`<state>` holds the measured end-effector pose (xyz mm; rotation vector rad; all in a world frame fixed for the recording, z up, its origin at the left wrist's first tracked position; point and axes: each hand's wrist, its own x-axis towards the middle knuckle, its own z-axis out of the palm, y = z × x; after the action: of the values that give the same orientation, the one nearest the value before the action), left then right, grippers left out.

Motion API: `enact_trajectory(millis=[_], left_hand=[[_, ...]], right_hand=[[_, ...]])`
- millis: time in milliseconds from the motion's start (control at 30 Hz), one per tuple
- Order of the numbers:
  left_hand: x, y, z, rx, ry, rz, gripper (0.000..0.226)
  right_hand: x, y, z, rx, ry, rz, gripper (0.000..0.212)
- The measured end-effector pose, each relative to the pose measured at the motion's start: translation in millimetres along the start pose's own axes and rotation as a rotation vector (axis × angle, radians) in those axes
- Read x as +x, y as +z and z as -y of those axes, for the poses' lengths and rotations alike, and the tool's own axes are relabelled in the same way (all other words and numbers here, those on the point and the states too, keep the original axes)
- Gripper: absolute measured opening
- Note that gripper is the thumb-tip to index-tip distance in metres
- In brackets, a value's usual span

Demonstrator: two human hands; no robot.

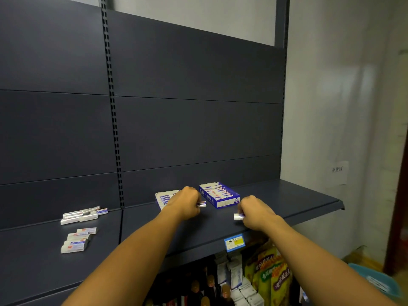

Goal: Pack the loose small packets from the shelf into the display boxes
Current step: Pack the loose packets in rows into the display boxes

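Observation:
Two blue-and-white display boxes stand on the dark shelf [287, 202]. The right box [219, 195] is filled with a row of small packets. The left box [164, 198] is partly hidden behind my left hand [187, 203], which grips a small packet [202, 203] between the two boxes. My right hand [254, 212] pinches another white packet [238, 216] just above the shelf in front of the right box. Several loose packets lie on the shelf at the left in two groups, one further back [82, 215] and one nearer [77, 240].
A blue price tag [234, 242] hangs on the shelf's front edge. Below the shelf are hanging snack bags [271, 277] and small white boxes [238, 281]. A light blue basket [375, 281] sits on the floor at the right, near the white wall.

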<state>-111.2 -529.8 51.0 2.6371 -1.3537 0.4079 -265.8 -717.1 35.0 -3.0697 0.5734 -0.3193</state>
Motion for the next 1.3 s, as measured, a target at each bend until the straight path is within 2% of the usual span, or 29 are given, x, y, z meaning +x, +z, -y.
enact_trajectory(millis=[267, 533, 867, 1300], left_hand=[[64, 18, -2, -0.071, 0.019, -0.032, 0.027], [131, 35, 13, -0.059, -0.001, -0.056, 0.029], [176, 57, 24, -0.049, -0.043, -0.036, 0.031], [207, 72, 20, 0.007, -0.193, -0.041, 0.025]], right_hand=[[52, -4, -36, 0.014, -0.017, -0.018, 0.026], [124, -4, -61, 0.044, -0.053, -0.021, 0.019], [189, 14, -81, 0.107, -0.103, -0.003, 0.019], [267, 35, -95, 0.153, -0.377, -0.052, 0.02]])
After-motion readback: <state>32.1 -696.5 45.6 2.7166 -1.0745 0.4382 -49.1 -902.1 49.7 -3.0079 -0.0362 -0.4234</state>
